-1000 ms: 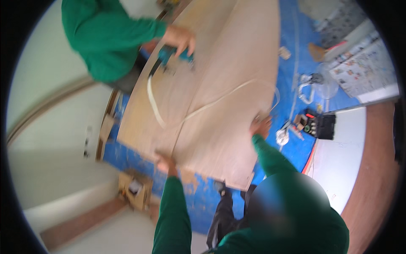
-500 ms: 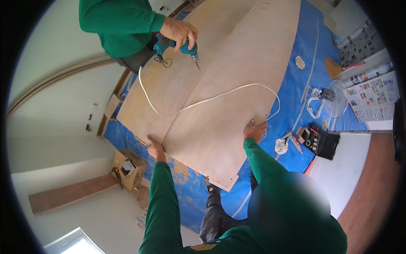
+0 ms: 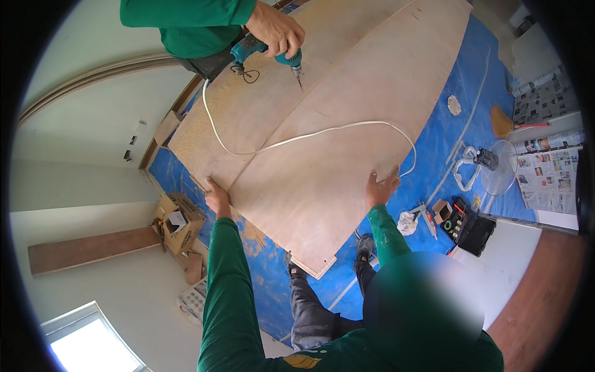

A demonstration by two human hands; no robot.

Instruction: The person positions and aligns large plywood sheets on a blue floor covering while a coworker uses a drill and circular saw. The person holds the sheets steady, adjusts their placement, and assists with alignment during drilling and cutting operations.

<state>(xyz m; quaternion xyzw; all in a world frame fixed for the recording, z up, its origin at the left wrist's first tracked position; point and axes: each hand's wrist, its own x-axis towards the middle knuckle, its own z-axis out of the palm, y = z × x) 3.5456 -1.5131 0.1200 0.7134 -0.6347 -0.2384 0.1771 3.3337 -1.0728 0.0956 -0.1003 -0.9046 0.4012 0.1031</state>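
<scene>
A large plywood panel stretches away from me. My left hand grips its near left edge, thumb on top, the other fingers partly hidden. On the opposite edge my right hand is closed around the board's rim, thumb on the upper face. Across the panel, a co-worker's hand holds a teal power drill with its bit pointing down toward the wood. The drill's white cord loops over the panel, past my right hand.
Blue sheeting covers the floor. To the right lie a caulking gun, an open black tool case and a clear round disc. A cardboard box stands left. My shoes are beside the panel's near corner.
My view has shifted slightly, and my right shoe has come into sight. Both hands stay at the panel's edges. The co-worker still holds the drill over the board.
</scene>
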